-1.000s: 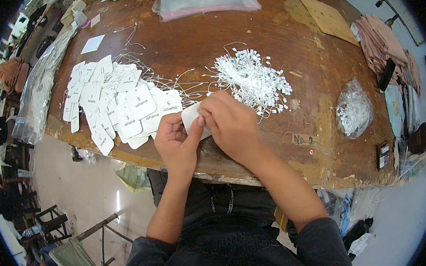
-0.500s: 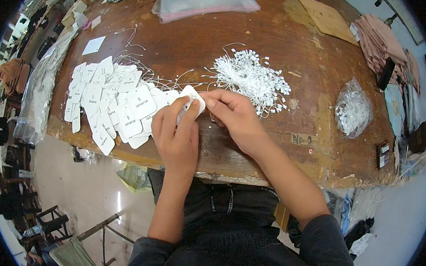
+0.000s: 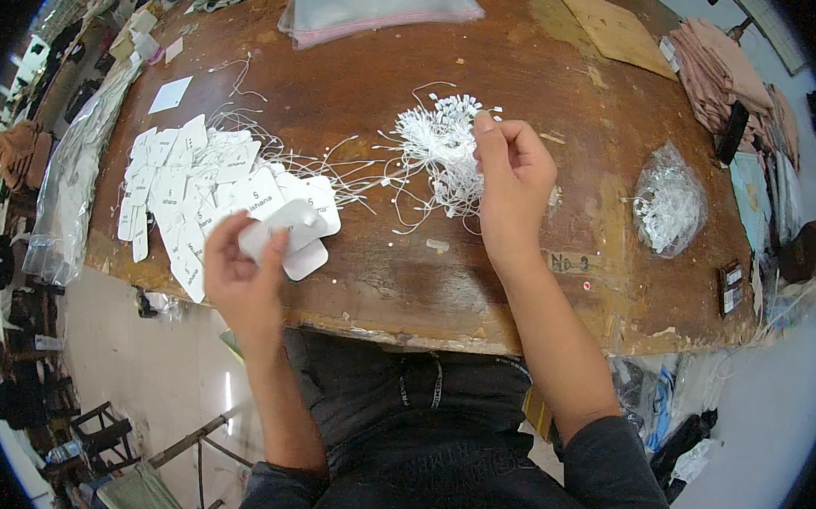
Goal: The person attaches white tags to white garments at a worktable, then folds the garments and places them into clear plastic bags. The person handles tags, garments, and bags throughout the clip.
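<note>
White paper tags lie in a wide heap near the left end of the near edge of the brown wooden tabletop, many with thin white strings trailing toward the middle. The person's hands, which a second ago worked close together over one tag at the near edge, have now come apart. The left hand stays at that edge and holds a single white tag, the fingers curled around it from below and the thumb on its lower side. This tag sits just above the last tags of the heap and partly covers them.

The right hand has moved away to the middle of the tabletop, to the loose pile of white string loops. Its fingers are drawn together and the fingertips pinch into the top of the pile; whether one loop is already between them I cannot tell, it is too small to see.

I judge that the work goes in a cycle, one tag and one string each time, and a new round begins here.

Near the right edge lies a clear bag of more white loops, and a clear plastic sheet rests at the far edge.
</note>
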Available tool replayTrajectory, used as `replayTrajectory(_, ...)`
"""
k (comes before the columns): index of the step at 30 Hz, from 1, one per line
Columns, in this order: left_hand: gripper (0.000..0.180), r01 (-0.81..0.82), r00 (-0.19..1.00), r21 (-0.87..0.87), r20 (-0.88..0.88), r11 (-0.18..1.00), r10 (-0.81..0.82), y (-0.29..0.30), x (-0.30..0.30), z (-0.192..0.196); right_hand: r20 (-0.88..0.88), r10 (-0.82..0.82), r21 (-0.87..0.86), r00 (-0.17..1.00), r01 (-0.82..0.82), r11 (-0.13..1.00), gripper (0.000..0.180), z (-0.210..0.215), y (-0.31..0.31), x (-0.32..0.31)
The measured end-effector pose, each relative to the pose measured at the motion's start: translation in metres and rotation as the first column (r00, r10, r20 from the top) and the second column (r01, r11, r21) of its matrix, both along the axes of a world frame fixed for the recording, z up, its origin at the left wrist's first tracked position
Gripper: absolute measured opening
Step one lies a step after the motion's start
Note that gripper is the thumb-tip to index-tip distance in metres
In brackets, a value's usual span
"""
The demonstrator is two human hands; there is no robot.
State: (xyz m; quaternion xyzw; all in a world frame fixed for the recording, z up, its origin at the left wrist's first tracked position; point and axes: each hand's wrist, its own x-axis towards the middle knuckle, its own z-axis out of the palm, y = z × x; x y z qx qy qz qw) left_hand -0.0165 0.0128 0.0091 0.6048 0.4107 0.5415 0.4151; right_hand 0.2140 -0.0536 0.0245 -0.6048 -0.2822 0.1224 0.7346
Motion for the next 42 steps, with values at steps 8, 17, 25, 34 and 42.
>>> replayTrajectory(8, 0.037, 0.403, 0.643, 0.509, -0.749, 0.760, 0.161, 0.009, -0.008, 0.003, 0.889, 0.332, -0.393, 0.315, 0.155, 0.906, 0.037, -0.020, 0.002, -0.015)
replayTrajectory(17, 0.036, 0.601, 0.236, 0.310, -0.949, 0.736, 0.207, 0.039, -0.009, -0.003, 0.808, 0.374, -0.576, 0.456, 0.474, 0.666, 0.030, -0.043, 0.008, 0.026)
replayTrajectory(25, 0.033, 0.518, 0.174, 0.468, -0.877, 0.716, 0.447, 0.090, -0.038, -0.005, 0.844, 0.416, -0.532, 0.340, 0.632, 0.563, 0.029, -0.038, -0.066, 0.084)
replayTrajectory(34, 0.024, 0.597, 0.333, 0.407, -0.910, 0.692, 0.248, 0.047, -0.046, -0.007, 0.877, 0.351, -0.440, 0.328, 0.842, 0.313, 0.020, -0.050, -0.187, 0.221)
replayTrajectory(42, 0.020, 0.548, 0.409, 0.368, -0.901, 0.751, 0.143, 0.041, -0.044, -0.007, 0.937, 0.267, -0.254, 0.226, 0.964, 0.073, 0.032, -0.019, -0.258, 0.336)
